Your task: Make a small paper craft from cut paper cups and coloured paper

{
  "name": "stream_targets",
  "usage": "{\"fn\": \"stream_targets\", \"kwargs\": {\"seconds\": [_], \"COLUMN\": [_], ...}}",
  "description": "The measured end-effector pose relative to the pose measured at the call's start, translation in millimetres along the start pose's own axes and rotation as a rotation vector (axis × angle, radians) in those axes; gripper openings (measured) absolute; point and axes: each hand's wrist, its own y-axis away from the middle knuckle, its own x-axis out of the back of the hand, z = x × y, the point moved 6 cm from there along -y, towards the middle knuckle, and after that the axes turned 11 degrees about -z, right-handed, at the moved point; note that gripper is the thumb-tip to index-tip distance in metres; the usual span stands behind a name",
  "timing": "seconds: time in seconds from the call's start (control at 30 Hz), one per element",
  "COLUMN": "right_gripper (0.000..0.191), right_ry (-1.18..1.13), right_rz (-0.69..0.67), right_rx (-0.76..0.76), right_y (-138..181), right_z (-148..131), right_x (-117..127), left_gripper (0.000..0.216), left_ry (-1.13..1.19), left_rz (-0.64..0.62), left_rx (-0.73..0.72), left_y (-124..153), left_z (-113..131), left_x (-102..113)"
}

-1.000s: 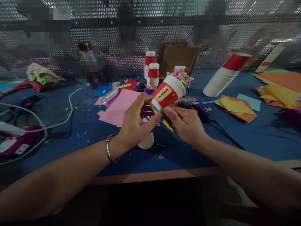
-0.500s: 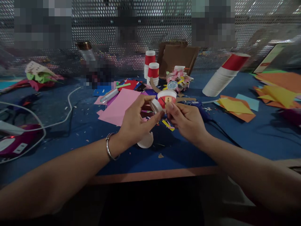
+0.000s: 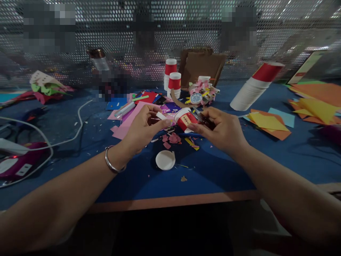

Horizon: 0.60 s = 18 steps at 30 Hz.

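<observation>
My left hand (image 3: 142,128) pinches a small white strip of cup paper (image 3: 161,116) between thumb and fingertips, above the pink sheet. My right hand (image 3: 222,129) is closed on a dark tool that looks like scissors (image 3: 200,117), and its fingertips touch a short red-and-white paper cup piece (image 3: 184,120). The two hands are a little apart over the blue table (image 3: 213,170). A round white paper disc (image 3: 165,160) lies on the table below them, near pink scraps (image 3: 170,138). A metal bangle sits on my left wrist.
Pink paper (image 3: 128,122) lies left of the hands. Two red-and-white cups (image 3: 173,84), a cardboard box (image 3: 202,65) and a paper decoration (image 3: 202,93) stand behind. A tilted cup stack (image 3: 253,89) and coloured sheets (image 3: 269,122) are right. Cables and a purple device (image 3: 18,161) are left.
The tall cup held between both hands has become a short piece at my right hand. My left hand has drawn away leftward with a white strip. The disc is now uncovered.
</observation>
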Motion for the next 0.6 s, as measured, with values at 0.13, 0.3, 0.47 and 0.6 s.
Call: {"fn": "stream_targets", "kwargs": {"seconds": [0.13,0.3,0.47,0.6], "right_gripper": [0.035,0.036,0.036,0.028], "right_ry": [0.134,0.217,0.356,0.537], "right_rz": [-0.030,-0.175,-0.223,-0.189], "right_rx": [-0.023,-0.103,-0.178,-0.175], "right_y": [-4.0,-8.8,-10.1,-10.8], "right_z": [12.2,28.0,37.4,34.5], "right_x": [-0.6,-3.7,-6.5,-9.3], "left_gripper": [0.046,0.047,0.042,0.042], "left_ry": [-0.007,-0.023,0.005,0.013], "left_rz": [0.004,0.025,0.010,0.008], "left_rx": [0.003,-0.003,-0.019,-0.015], "left_y": [-1.2,-5.0,-4.9,-4.4], "left_z": [-1.9,-6.5,-7.4,-7.6], "left_x": [3.6,9.1,5.9,4.8]}}
